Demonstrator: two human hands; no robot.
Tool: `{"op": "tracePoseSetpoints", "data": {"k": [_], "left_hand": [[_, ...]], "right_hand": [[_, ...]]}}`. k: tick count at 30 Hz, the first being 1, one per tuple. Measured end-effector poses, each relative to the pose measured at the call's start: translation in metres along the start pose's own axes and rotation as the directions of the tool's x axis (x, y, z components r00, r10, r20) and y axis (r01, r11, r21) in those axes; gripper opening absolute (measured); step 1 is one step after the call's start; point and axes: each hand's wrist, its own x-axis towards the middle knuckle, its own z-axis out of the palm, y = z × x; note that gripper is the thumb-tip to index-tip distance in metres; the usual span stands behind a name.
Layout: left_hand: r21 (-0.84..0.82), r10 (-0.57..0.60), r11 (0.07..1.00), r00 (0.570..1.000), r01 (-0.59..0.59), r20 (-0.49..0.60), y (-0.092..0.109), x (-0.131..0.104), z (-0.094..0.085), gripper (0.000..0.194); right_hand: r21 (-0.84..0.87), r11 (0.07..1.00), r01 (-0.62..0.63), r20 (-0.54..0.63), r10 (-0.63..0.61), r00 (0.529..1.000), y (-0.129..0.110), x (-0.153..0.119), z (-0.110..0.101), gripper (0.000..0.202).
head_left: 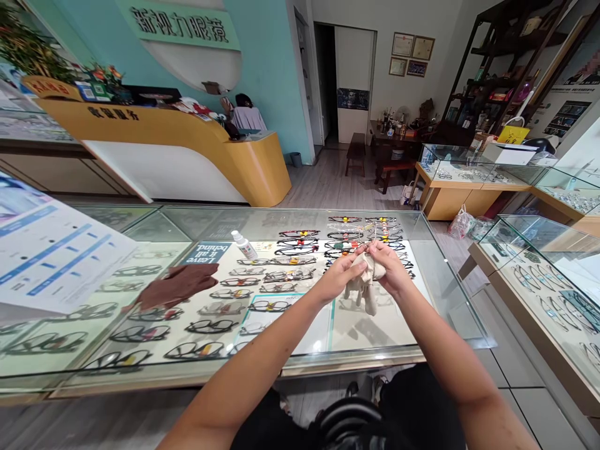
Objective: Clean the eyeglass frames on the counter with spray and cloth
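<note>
Above the right part of a glass display case [300, 359], both of my hands hold a crumpled beige cloth [368, 294]. My left hand [341, 275] is closed on its left side, with thumb and fingers pinched together. On the other side, my right hand [388, 262] grips the cloth near its top. Loose folds hang below my fingers. Whether something is wrapped inside the cloth I cannot tell. A white spray bottle [244, 245] stands on the glass to the left of my hands. Farther left lies a brown cloth [180, 284], spread in loose folds.
Rows of eyeglasses [290, 275] lie inside the case under the glass. A printed calendar sheet [60, 250] juts in at the left. More display cases [553, 287] stand to the right. Behind are a yellow counter [262, 162], a person [248, 115] and a wooden bench [356, 153].
</note>
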Motion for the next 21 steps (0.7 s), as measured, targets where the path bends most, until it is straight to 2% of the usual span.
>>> {"op": "tracePoseSetpoints", "data": {"k": [4,7,12,15,18,21], "left_hand": [[0.071,0.011,0.997,1.000,-0.009,-0.027,0.001,0.001,0.002,0.065],[0.069,0.043,0.997,0.993,-0.036,-0.107,-0.001,0.001,0.007,0.069],[0.089,0.159,0.986,0.953,-0.140,-0.258,-0.010,0.001,0.017,0.069],[0.084,0.185,0.982,0.936,-0.167,-0.301,-0.014,0.003,0.018,0.073],[0.067,0.174,0.985,0.954,-0.162,-0.246,-0.011,0.004,0.013,0.072],[0.028,0.121,0.993,0.986,-0.119,-0.115,-0.006,0.003,0.007,0.068]], "right_hand": [[0.006,1.000,-0.006,-0.002,0.006,1.000,0.003,0.002,0.002,0.043],[0.020,1.000,0.007,-0.023,-0.007,1.000,0.006,0.002,0.007,0.047],[-0.041,0.997,0.069,-0.017,-0.070,0.997,0.010,0.000,0.013,0.045],[-0.064,0.995,0.074,-0.030,-0.076,0.997,0.009,-0.002,0.015,0.043],[-0.045,0.997,0.065,-0.045,-0.067,0.997,0.006,-0.003,0.015,0.043],[-0.012,0.997,0.070,-0.059,-0.071,0.996,0.002,-0.004,0.012,0.042]]}}
